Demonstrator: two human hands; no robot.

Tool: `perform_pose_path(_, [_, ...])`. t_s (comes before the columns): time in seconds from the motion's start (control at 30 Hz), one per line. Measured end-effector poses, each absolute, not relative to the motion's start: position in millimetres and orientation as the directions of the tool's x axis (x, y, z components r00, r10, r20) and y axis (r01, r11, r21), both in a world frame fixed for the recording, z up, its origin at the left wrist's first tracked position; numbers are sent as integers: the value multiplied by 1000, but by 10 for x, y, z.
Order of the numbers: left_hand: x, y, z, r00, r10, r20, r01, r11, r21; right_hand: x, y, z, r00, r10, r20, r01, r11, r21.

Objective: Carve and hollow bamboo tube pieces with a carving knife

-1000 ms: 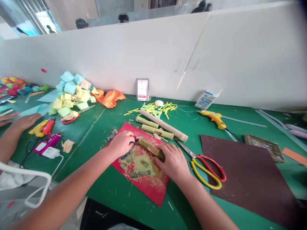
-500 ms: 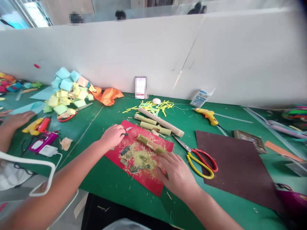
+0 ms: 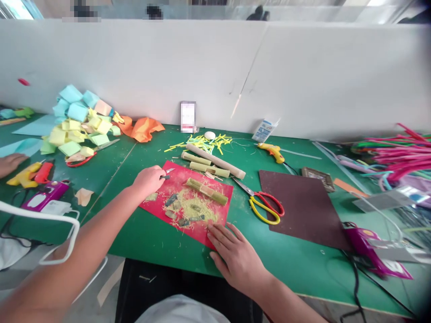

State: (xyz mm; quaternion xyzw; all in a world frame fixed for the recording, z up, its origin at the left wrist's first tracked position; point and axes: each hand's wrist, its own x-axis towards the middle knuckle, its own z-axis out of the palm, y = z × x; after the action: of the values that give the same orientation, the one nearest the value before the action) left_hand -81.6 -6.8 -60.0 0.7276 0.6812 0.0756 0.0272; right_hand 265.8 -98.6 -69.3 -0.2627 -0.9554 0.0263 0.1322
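My left hand (image 3: pixel 149 180) is closed on a small knife (image 3: pixel 170 171); its short silver blade and a dark part stick out past the fingers, over the upper left edge of a red sheet (image 3: pixel 220 193). My right hand (image 3: pixel 237 258) lies with fingers stretched out at the sheet's lower right edge, holding nothing. On the sheet rests a hollow bamboo-like tube (image 3: pixel 208 191) with a pale cut-away strip along its top. Below it are fine yellowish shavings (image 3: pixel 197 210) and several dark green flat pieces (image 3: pixel 171 199).
Behind the sheet lie more tubes (image 3: pixel 215 161) and yellow paper strips (image 3: pixel 222 142). Scissors (image 3: pixel 266 207) partly overlap a brown sheet (image 3: pixel 299 206) on the right. A yellow glue gun (image 3: pixel 272 151), folded paper pieces (image 3: pixel 77 123) and a phone (image 3: pixel 188 116) stand farther back. Another person's hand (image 3: pixel 11 164) is at left.
My right hand has left the tube and moved down to the sheet's lower edge. The tube now lies free. My left hand keeps the knife. The view has turned right.
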Motion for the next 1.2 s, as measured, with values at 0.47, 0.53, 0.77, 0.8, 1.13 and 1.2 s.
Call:
perform_pose_path(0.47, [-726,-154,-527,174,969,174,966,-202,159,3007,-836,-589,-844,492,215,486,870,-82])
perform_pose_path(0.53, [-726,-171,-522,204,965,167,960,-230,160,3093,-822,-565,-872,461,166,461,886,-44])
perform_pose_path(0.77, [-726,-192,-500,253,952,173,947,-281,157,3054,-745,-520,-823,538,183,522,843,-131])
perform_pose_path(0.8, [-720,-178,-506,259,950,171,945,-286,156,3002,-694,-523,-779,581,236,562,814,-146])
perform_pose_path(1.13, [-712,4,-659,286,946,153,933,-311,181,2637,10,-560,-592,762,261,770,631,-96])
perform_pose_path(1.2, [-725,3,-662,273,947,170,931,-304,201,2618,58,-583,-597,763,247,768,633,-97])
